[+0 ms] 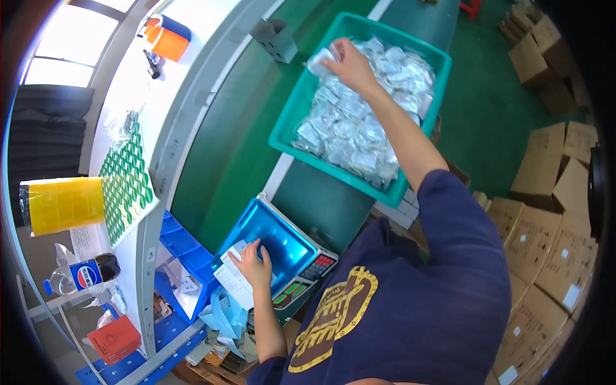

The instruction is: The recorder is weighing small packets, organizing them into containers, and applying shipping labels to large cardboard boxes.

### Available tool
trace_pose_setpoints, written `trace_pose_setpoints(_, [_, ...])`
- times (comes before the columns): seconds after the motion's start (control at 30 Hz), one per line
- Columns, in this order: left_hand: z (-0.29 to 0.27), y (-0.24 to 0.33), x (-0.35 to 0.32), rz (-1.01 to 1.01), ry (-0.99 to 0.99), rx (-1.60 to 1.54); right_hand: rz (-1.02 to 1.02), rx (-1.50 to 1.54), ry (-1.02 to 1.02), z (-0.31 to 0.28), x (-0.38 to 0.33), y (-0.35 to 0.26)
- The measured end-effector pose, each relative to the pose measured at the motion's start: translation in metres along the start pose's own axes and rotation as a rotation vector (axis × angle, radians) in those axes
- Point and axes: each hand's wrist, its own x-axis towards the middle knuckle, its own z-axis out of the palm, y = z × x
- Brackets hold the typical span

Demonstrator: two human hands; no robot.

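Note:
My right hand is raised over the far left corner of a teal plastic bin. Pinched in its fingers is a small clear plastic bag whose contents I cannot make out. Many similar clear bags fill the bin. On the left, my left hand lies with its fingers spread on white boxes. These rest on the shiny blue pan of a weighing scale, at its near left corner. The scale's keypad and green display face me.
A green conveyor belt runs beneath the bin, with a grey open box on it. Blue divided trays stand left of the scale. A shelf holds a yellow tape roll and green sticker sheets. Cartons are stacked at right.

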Motion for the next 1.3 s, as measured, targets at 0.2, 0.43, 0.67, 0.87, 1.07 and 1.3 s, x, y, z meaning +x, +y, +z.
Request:
trace_pose_setpoints(0.2, [-0.003,-0.002,-0.001,-0.069,0.011,-0.06,-0.267,-0.118,0.032,0.122,0.173,0.04])
trace_pose_setpoints(0.43, [-0.011,0.008,0.014,-0.123,-0.05,-0.003,-0.485,0.06,0.155,0.225,0.211,0.097])
trace_pose_setpoints(0.67, [-0.015,0.013,0.018,-0.137,-0.088,0.016,-0.309,-0.699,-0.822,0.249,0.235,0.122])
trace_pose_setpoints(0.87, [-0.01,0.008,0.012,-0.133,-0.071,0.001,-0.426,-0.709,-0.505,0.248,0.172,0.097])
trace_pose_setpoints(1.07, [-0.032,0.02,0.014,-0.045,0.167,-0.152,-0.903,-0.786,-0.519,0.174,0.045,-0.03])
trace_pose_setpoints(1.3, [-0.053,0.051,0.058,-0.061,0.41,-0.508,-1.201,-0.118,-0.61,0.068,-0.11,-0.165])
